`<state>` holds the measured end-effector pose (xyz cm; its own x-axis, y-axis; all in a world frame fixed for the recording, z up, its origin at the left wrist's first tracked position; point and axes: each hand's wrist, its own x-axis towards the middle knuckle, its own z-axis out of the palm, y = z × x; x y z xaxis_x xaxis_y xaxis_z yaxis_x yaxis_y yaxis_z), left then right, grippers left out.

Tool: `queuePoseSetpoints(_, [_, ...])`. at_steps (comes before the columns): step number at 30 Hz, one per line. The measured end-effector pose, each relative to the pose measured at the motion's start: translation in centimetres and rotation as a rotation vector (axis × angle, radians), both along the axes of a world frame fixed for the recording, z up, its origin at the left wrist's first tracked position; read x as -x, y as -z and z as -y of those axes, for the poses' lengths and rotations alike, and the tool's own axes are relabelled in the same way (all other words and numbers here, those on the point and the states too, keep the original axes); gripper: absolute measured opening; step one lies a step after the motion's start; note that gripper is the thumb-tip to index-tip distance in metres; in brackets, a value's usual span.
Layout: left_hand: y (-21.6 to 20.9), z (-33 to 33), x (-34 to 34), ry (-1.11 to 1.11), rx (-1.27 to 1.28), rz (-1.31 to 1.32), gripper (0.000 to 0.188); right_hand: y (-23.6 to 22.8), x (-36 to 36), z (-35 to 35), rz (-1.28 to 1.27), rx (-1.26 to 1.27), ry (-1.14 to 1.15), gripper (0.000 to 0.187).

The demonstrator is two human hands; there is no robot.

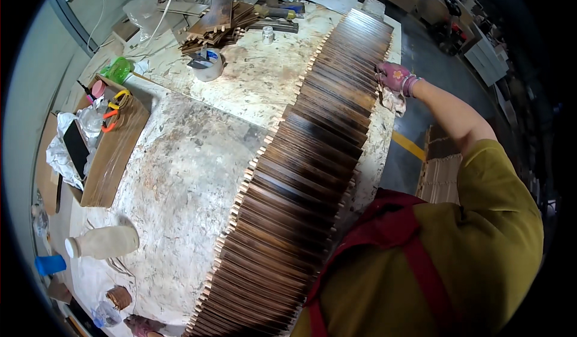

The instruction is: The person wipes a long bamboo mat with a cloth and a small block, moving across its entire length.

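Note:
A long row of dark brown wooden slats (300,180), with pale tenons at their ends, runs from the near edge to the far right of the worktable. At the far right end, my right hand (393,77), in a pink-purple flowered glove, has its fingers curled against the slat ends. A pale, stained rag (393,102) hangs just under that hand and seems gripped in it. At the lower left edge of the picture is my left hand (143,325), in a dark purplish glove near the row's near end; its fingers are too cut off and dark to read.
The stained white worktable (180,162) carries a cardboard box (114,162) with scissors (111,117), a cloudy bottle (105,242) and a tape roll (207,66). Loose slats (219,27) lie at the back beside a drill-like tool (276,12). Stacked cardboard (439,174) stands right of the table.

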<state>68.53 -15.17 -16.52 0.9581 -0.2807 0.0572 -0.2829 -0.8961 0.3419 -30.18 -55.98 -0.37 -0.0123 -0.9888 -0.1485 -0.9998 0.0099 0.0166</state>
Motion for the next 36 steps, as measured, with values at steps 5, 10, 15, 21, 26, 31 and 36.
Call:
queuePoseSetpoints(5, [-0.2, -0.4, 0.0, 0.001, 0.160, -0.019, 0.032, 0.2, -0.1, 0.0, -0.026, 0.008, -0.022, 0.034])
queuePoseSetpoints(10, [-1.5, -2.6, 1.2, -0.013, 0.488, -0.049, 0.025, -0.2, -0.5, -0.1, 0.040, 0.013, 0.000, 0.035])
queuePoseSetpoints(15, [-5.2, -5.5, 5.1, 0.003, 0.922, -0.101, 0.021, -0.2, -0.5, -0.5, 0.048, 0.016, 0.050, 0.036])
queuePoseSetpoints(21, [-12.7, -10.2, 12.0, 0.108, 1.288, -0.172, 0.019, -0.6, 0.0, -0.7, 0.068, 0.027, -0.024, 0.040])
queuePoseSetpoints(26, [-17.5, -11.2, 18.7, 0.343, 1.268, -0.311, 0.011, -1.6, 0.5, -0.8, 0.108, 0.054, -0.059, 0.045])
queuePoseSetpoints(31, [-20.7, 0.8, 31.8, 0.845, 0.862, -0.227, 0.063, -0.2, 2.3, -0.6, 0.269, 0.264, -0.138, 0.042])
queuePoseSetpoints(36, [-22.7, 18.9, 47.8, 0.737, 0.953, -0.711, 0.057, 0.6, 1.5, 0.4, 0.311, 0.282, -0.411, 0.041])
